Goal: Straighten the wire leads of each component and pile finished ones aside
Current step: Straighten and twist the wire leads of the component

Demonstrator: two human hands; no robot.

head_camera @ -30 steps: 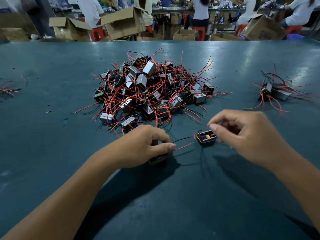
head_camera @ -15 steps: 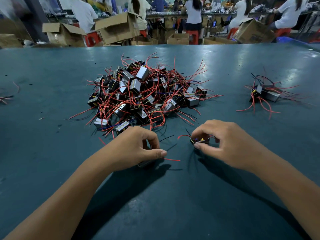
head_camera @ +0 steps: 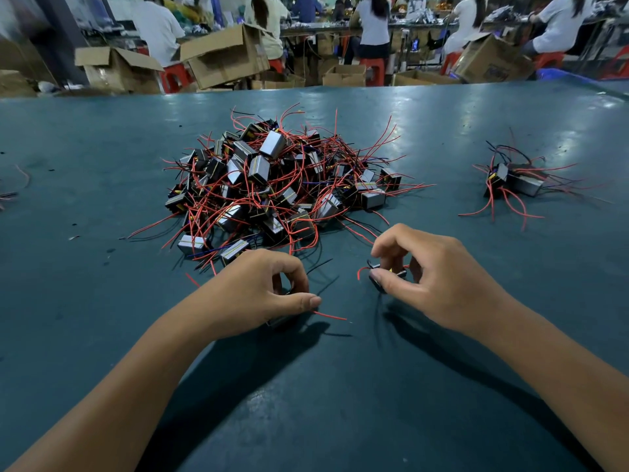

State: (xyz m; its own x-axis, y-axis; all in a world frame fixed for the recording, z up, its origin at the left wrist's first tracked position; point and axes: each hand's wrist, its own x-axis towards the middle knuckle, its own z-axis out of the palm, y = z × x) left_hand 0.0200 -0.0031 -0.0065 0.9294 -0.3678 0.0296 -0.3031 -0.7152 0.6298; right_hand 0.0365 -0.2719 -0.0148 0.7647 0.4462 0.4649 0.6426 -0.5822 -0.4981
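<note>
Curling over a dark part (head_camera: pixel 279 320) on the table (head_camera: pixel 102 301), the left hand (head_camera: pixel 252 294) grips it, mostly hiding it; a red lead (head_camera: pixel 330 316) pokes out past the thumb. Beyond both hands sits the big heap (head_camera: pixel 272 185) of tangled parts. The right hand (head_camera: pixel 439 277) pinches 1 component (head_camera: pixel 391 272) between thumb and fingers. Farther right, well apart, lies the small pile (head_camera: pixel 517 182).
</note>
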